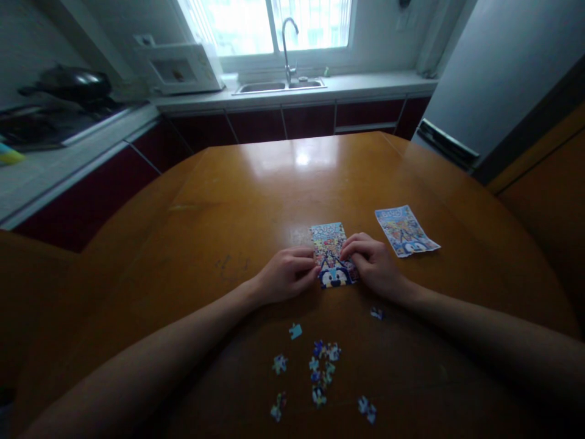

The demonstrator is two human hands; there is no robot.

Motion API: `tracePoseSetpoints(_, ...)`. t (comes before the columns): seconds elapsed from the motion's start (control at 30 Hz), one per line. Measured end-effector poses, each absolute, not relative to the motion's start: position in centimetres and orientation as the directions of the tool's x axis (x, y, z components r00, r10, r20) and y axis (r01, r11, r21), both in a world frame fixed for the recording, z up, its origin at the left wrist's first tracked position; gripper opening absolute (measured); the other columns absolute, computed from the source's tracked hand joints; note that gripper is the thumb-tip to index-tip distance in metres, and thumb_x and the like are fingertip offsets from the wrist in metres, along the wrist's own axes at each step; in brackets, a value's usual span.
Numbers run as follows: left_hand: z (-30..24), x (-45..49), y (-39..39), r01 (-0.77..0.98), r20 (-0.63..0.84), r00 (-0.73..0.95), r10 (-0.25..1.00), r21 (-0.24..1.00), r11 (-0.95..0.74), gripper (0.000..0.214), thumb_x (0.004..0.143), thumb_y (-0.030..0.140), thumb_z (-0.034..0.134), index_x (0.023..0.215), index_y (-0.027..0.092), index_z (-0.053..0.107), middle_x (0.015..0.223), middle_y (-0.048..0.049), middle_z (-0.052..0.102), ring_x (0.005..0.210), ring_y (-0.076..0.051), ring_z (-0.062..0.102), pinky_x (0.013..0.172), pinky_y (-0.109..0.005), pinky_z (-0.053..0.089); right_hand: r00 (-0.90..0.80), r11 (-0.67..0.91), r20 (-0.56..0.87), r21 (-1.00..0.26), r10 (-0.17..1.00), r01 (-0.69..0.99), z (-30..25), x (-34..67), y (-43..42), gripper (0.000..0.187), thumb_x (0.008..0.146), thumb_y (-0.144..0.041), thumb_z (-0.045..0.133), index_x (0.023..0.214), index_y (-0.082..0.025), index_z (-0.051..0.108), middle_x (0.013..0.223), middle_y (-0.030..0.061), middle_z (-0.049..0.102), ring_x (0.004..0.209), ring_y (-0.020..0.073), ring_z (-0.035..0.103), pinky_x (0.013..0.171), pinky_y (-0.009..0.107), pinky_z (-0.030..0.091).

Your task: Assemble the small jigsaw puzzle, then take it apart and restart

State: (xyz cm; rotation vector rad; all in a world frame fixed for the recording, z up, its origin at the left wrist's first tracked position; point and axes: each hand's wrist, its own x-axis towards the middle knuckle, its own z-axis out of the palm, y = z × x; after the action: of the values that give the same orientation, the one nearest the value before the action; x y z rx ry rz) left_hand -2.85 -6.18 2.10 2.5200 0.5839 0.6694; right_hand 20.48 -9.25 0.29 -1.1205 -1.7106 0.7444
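Note:
A partly assembled jigsaw puzzle (329, 247) lies flat on the wooden table, with a blue cartoon dog face at its lower end. My left hand (289, 275) grips its left edge, thumb and fingers bent together. On the opposite side, my right hand (372, 265) has its fingers curled in against the right edge; their tips partly cover that border. Several loose puzzle pieces (319, 396) are scattered nearer to me. One light blue piece (295, 331) lies apart from them, and another small piece (377, 313) sits below my right hand.
A creased printed picture sheet (404, 230) lies to the right of the puzzle. Beyond the round-ended wooden table (274, 189) are a counter with a sink (262, 88), a microwave (178, 68) and a pan (75, 82) on the stove. A fridge (498, 79) stands at the right.

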Motion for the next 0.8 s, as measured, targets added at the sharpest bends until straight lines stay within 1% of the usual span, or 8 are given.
tracePoseSetpoints(0.57, 2.25, -2.99, -6.12, 0.258, 0.288, 0.823, 0.489, 0.578, -0.774, 0.039, 0.099, 0.025, 0.048, 0.061, 0.016, 0.051, 0.069, -0.0009, 0.048, 0.064, -0.011, 0.046, 0.059, -0.025, 0.039, -0.162, 0.399, 0.365, -0.844, 0.917, 0.359, 0.31, 20.53, -9.25, 0.029, 0.084, -0.007, 0.051, 0.071, -0.023, 0.07, 0.085, 0.0037, 0.069, 0.088, 0.0201, 0.062, 0.08, 0.039, 0.048)
tracePoseSetpoints(0.67, 2.2, -3.07, -6.05, 0.225, 0.255, 0.855, 0.451, 0.601, -0.767, 0.038, 0.098, 0.025, 0.049, 0.062, 0.016, 0.056, 0.071, -0.0022, 0.053, 0.066, -0.011, 0.049, 0.061, -0.025, 0.042, -0.163, 0.401, 0.367, -0.841, 0.916, 0.364, 0.24, 20.56, -9.25, 0.029, 0.083, -0.007, 0.051, 0.071, -0.023, 0.07, 0.084, 0.0036, 0.068, 0.088, 0.0202, 0.062, 0.079, 0.039, 0.048)
tracePoseSetpoints(0.8, 2.45, -3.21, -5.89, 0.173, 0.229, 0.878, 0.421, 0.668, -0.724, 0.03, 0.096, 0.026, 0.053, 0.072, 0.016, 0.067, 0.076, -0.0044, 0.06, 0.071, -0.013, 0.055, 0.065, -0.027, 0.045, -0.169, 0.407, 0.37, -0.838, 0.913, 0.363, 0.15, 20.62, -9.25, 0.029, 0.083, -0.006, 0.05, 0.071, -0.024, 0.07, 0.084, 0.0032, 0.069, 0.088, 0.0197, 0.062, 0.08, 0.038, 0.048)
